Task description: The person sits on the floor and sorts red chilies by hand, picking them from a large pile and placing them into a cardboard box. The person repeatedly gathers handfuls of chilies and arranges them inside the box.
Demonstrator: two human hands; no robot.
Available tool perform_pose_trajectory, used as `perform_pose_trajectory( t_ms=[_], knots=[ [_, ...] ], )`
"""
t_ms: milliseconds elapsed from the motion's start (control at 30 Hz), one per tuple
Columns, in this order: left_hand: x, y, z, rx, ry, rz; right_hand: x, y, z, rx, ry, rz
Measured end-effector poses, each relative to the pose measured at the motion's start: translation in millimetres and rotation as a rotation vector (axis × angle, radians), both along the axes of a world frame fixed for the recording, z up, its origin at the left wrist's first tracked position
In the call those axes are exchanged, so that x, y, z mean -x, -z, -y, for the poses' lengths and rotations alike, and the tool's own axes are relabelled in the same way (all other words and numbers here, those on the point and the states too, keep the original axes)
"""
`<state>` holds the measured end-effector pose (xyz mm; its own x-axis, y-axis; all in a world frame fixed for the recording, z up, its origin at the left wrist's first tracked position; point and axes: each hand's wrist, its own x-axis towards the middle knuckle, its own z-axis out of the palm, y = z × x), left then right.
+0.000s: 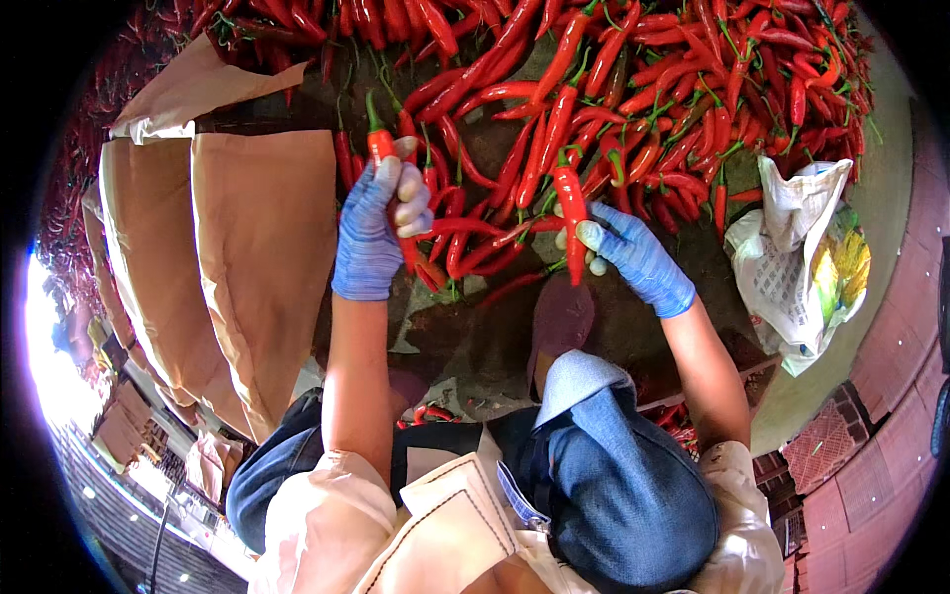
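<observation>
My left hand (378,215), in a blue knit glove with pale fingertips, grips a red chili pepper (380,145) upright, its green stem pointing up. Part of that pepper is hidden by the fingers. To the right, my right hand (623,245), gloved alike, pinches another red chili pepper (570,204) from the side, stem upward and tip down. Between and beyond both hands, a loose heap of red chili peppers (705,96) with green stems covers the ground, several of them lying close under the fingers.
Left of my left arm stands a row of brown paper sacks (260,245). A white printed plastic bag (798,245) rests at the right edge of the heap. My denim-covered knee (616,475) and a dark shoe (562,315) are below. Brick-coloured paving (883,460) lies far right.
</observation>
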<state>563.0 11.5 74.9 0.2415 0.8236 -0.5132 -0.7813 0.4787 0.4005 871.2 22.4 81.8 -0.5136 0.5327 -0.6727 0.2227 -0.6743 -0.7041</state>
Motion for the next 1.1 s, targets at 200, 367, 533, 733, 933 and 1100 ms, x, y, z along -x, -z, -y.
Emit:
perform_pose_trajectory(
  t_ms=[200, 367, 533, 733, 933, 1100],
  knots=[
    [-45, 5, -1, 0.098, 0.012, 0.212, 0, -6, -5, 0.166, 0.124, -0.192],
    [-58, 5, 1, 0.143, 0.006, 0.153, -4, -5, 4, 0.184, 0.186, -0.308],
    [-44, 18, 1, 0.041, -0.088, -0.015, -22, -37, 23, -0.461, -0.361, 0.161],
    [-16, -20, -11, -0.066, 0.455, -0.582, -150, -130, 111, -0.119, -0.426, 0.677],
    [-65, -3, -65, -0.643, 0.293, -1.734, -165, -135, 141, -0.215, -0.723, 0.978],
    [-53, 31, -110, -0.429, 0.663, -2.185, -44, -32, 8, -0.605, 0.072, 0.816]
  ],
)
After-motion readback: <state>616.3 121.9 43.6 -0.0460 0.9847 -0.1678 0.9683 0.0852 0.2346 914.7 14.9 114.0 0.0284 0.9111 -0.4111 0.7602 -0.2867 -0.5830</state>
